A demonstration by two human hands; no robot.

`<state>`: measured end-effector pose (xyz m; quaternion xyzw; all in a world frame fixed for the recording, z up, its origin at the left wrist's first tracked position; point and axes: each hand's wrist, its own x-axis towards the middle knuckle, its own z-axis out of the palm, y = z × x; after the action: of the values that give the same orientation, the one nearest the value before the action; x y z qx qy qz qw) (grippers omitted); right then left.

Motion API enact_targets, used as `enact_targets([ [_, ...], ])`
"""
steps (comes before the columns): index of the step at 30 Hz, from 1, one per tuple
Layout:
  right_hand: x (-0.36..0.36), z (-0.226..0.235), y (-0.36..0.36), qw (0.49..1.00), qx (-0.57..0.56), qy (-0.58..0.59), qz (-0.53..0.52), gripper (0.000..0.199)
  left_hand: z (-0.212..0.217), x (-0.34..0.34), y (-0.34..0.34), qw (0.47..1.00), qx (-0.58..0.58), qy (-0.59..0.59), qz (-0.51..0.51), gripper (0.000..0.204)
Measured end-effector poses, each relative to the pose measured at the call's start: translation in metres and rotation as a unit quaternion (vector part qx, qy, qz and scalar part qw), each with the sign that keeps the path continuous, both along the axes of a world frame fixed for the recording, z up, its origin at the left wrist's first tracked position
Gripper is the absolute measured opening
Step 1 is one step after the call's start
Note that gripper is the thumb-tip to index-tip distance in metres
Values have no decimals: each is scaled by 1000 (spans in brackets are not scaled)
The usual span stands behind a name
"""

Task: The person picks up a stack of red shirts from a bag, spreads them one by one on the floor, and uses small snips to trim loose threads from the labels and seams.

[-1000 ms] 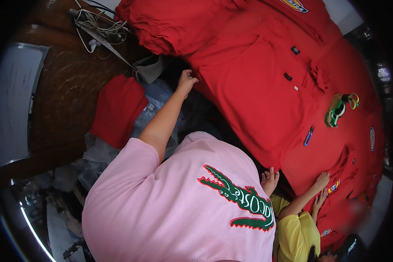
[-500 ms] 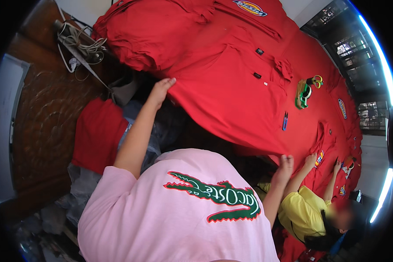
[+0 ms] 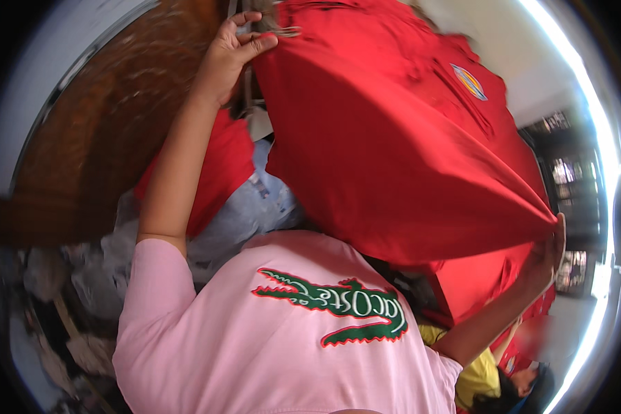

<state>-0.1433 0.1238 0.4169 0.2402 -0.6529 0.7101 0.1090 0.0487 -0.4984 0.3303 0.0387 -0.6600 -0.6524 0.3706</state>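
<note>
A red T-shirt [image 3: 386, 165] is stretched wide between my two hands, its lower edge lifted and sagging in the middle. At the upper left, my left hand [image 3: 229, 54] pinches one end of this edge between thumb and finger, the other fingers spread. My right hand [image 3: 557, 241], far out at the right, grips the opposite end; its fingers are partly hidden by the cloth and the steep angle. The raised fabric covers most of the work surface behind it.
More red garments, one with an oval patch [image 3: 469, 83], lie beyond the shirt. At the lower right sits a person in a yellow top [image 3: 481, 383]. Left of me are a red cloth [image 3: 221, 190], clear plastic bags [image 3: 245, 214] and a brown carved wooden panel [image 3: 110, 131].
Both hands have risen and moved farther apart, the right one outward to the right, lifting the shirt's edge off the pile. The view has shifted, and the scissors and tape are no longer visible.
</note>
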Motion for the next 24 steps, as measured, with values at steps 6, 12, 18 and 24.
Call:
enact_targets([
  [6,42,36,-65,843,452,169,-237,41,93,142,27,966,-237,-47,87,36],
  [12,-63,47,-21,920,322,210,-71,30,114,250,36,883,-403,-29,239,12],
  [18,-85,27,-179,840,330,430,26,25,94,204,-8,959,-138,-120,217,23],
  [24,-77,-8,-276,965,193,47,169,19,56,132,16,991,23,-83,99,31],
])
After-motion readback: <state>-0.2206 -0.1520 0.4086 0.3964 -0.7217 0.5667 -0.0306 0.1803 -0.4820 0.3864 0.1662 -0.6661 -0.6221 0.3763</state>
